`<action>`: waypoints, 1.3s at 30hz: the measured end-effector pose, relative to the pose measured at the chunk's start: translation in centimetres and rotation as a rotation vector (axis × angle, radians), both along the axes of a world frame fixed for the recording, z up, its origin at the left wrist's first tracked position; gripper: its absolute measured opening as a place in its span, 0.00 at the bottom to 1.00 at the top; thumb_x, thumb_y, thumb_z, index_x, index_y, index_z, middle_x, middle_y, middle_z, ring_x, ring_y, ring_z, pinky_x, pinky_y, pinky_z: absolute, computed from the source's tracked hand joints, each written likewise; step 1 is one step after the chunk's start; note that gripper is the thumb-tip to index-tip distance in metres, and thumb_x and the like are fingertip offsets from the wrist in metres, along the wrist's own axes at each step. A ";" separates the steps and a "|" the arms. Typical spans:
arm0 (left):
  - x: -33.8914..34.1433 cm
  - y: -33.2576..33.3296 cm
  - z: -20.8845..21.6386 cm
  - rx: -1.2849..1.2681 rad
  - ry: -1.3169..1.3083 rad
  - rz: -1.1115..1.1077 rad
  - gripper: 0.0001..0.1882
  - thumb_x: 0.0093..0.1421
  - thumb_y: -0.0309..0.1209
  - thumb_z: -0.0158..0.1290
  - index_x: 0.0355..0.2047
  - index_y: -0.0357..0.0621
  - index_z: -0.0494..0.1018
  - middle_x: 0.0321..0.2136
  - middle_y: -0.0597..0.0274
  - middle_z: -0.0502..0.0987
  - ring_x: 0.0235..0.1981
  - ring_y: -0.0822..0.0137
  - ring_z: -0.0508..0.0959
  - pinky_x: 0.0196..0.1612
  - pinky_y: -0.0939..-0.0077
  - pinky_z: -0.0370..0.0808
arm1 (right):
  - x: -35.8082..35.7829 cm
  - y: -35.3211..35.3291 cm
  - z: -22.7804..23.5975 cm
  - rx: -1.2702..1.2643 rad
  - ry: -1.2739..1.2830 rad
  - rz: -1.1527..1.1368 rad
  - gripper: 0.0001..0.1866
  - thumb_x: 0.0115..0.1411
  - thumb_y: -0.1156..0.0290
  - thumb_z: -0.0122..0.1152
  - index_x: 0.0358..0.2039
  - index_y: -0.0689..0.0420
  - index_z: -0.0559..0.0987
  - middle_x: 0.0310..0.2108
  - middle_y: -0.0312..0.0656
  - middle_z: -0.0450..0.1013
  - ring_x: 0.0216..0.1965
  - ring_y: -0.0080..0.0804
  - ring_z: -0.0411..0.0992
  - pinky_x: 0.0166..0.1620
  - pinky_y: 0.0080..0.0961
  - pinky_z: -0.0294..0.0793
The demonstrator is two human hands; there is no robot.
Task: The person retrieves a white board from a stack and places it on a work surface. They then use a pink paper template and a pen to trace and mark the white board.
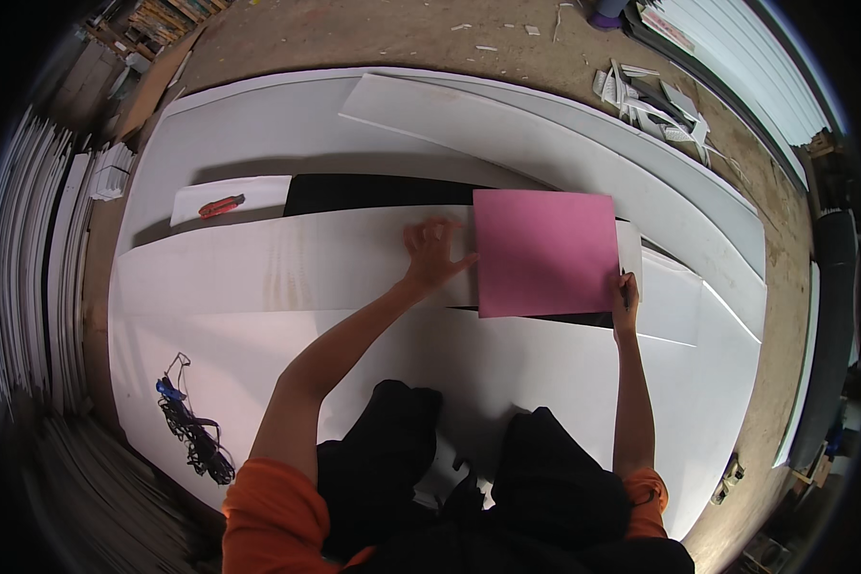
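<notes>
A pink square sheet [545, 251] lies flat on a long white board [287, 260] in front of me. My left hand [433, 251] is spread flat on the white board, its fingers touching the pink sheet's left edge. My right hand [626, 297] sits at the pink sheet's lower right corner, closed on a thin dark pen-like tool held against the sheet's right edge. A black board [373, 194] shows behind the white one. My knees in black trousers are at the bottom.
Large white boards [564, 143] cover the dirt floor. A red utility knife [221, 205] rests on a small white piece at the far left. A tangle of black and blue cord [189, 426] lies lower left. Scrap offcuts [655, 100] are piled far right. Stacked panels stand at left.
</notes>
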State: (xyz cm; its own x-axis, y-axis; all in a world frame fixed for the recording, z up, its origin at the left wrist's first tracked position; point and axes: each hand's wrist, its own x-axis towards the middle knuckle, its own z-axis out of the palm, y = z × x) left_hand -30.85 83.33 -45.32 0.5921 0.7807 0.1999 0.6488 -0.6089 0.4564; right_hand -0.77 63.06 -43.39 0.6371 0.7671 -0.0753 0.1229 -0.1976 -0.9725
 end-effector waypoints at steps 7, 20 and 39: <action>0.6 -0.8 -0.7 -0.012 -0.011 -0.026 0.35 0.39 0.58 0.56 0.45 0.55 0.62 0.47 0.56 0.54 0.52 0.56 0.46 0.51 0.49 0.39 | 0.8 -0.8 -2.1 -0.028 -0.180 0.041 0.07 0.57 0.74 0.47 0.26 0.54 0.59 0.26 0.30 0.57 0.30 0.18 0.57 0.35 0.15 0.59; 0.1 -1.2 0.2 -0.011 -0.059 -0.072 0.35 0.36 0.52 0.60 0.44 0.55 0.61 0.47 0.56 0.53 0.52 0.54 0.45 0.49 0.46 0.39 | 1.1 -0.5 -1.9 0.007 -0.137 0.061 0.07 0.57 0.71 0.51 0.32 0.56 0.64 0.32 0.33 0.62 0.37 0.19 0.61 0.42 0.17 0.61; 0.2 -1.1 -0.1 0.021 -0.055 -0.079 0.36 0.36 0.51 0.61 0.45 0.55 0.60 0.47 0.55 0.53 0.51 0.53 0.47 0.49 0.46 0.40 | 0.9 -0.4 -2.2 -0.055 -0.269 0.070 0.09 0.57 0.76 0.50 0.34 0.56 0.60 0.31 0.34 0.58 0.34 0.22 0.56 0.39 0.13 0.54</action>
State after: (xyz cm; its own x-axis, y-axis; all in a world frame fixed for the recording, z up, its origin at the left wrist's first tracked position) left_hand -30.60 82.26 -45.44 0.6393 0.7274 0.2494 0.5727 -0.6668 0.4769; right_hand 0.09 62.63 -45.62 0.5856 0.8092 0.0467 0.3902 -0.2310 -0.8913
